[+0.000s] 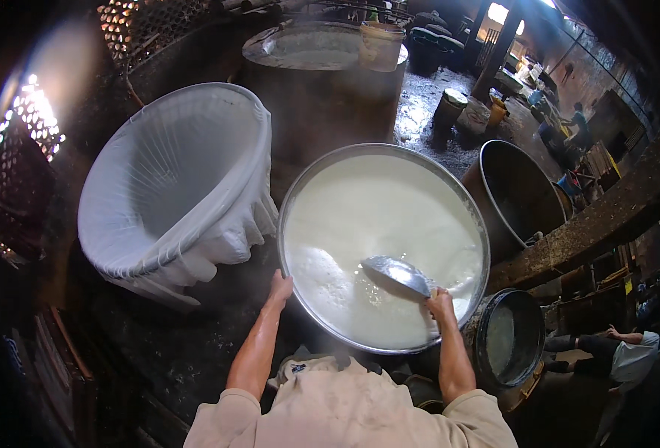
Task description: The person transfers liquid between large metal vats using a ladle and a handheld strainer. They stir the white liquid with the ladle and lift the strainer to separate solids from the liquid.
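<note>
A wide round metal vat (473,196) full of milky white liquid stands in front of me. My left hand (281,286) grips its rim at the near left, fingers partly hidden. In my right hand (441,306), closed round the handle end, is a shiny metal scoop (398,274). The scoop is tilted at the liquid's surface, over the vat's near right half. Foam lies on the liquid at the left and around the scoop. Left of the vat is a large round container (171,175) lined with white cloth, which hangs in folds over its rim.
Behind stands a big vat (322,104) with a pale bucket (381,46) at its rim. A deep metal vat (520,190) and a dark barrel (510,336) sit at the right, beside a thick wooden beam (591,231). Another person (621,355) is at the far right; one more is farther back.
</note>
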Demonstrator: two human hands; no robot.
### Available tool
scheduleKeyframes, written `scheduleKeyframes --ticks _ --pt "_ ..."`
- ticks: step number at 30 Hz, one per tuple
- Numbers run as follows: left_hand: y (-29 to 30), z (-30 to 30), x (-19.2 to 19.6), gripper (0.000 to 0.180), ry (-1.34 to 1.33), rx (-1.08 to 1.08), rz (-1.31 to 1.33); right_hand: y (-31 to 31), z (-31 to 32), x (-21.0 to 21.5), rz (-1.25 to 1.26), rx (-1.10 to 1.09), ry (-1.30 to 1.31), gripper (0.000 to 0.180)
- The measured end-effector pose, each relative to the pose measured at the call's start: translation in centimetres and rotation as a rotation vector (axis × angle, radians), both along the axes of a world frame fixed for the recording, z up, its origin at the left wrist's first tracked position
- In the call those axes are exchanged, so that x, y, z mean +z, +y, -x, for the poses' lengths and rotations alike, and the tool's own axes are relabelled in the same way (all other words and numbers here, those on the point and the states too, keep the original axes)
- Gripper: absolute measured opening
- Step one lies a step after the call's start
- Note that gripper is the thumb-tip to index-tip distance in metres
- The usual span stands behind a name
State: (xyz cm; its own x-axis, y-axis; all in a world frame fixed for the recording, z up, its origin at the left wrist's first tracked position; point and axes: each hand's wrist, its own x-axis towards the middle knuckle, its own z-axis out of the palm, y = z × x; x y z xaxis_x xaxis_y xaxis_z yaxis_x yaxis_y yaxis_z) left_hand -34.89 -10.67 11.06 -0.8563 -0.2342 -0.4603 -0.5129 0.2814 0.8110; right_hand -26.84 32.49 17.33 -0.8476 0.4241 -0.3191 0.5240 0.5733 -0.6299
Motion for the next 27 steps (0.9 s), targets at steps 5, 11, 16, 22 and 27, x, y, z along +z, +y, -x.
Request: scheduleKeyframes --ticks 5,11,16,22,27 --pt "1.2 -0.1 3.5 0.055 -0.146 -0.059 -0.177 -5.2 -1.6 -0.7 -0.034 0.018 -0.003 0.024" --pt "-0.7 0.3 -0.8 0.052 -0.079 -0.102 -0.069 -11.7 -2.6 -0.5 0.045 0.074 0.003 0.022" --pt "0.2 -0.3 0.7 0.042 0.023 -0.106 0.089 -15.4 -3.2 3.7 0.179 0.044 -0.033 0.023" --pt "-0.4 -0.6 0.1 0.034 0.124 -0.121 0.010 -17.6 -0.1 11.0 0.284 0.105 -0.061 0.025" --pt "-0.3 -0.5 1.2 0.042 0.100 -0.142 -0.006 -18.0 8.2 14.6 0.008 0.259 0.124 0.032"
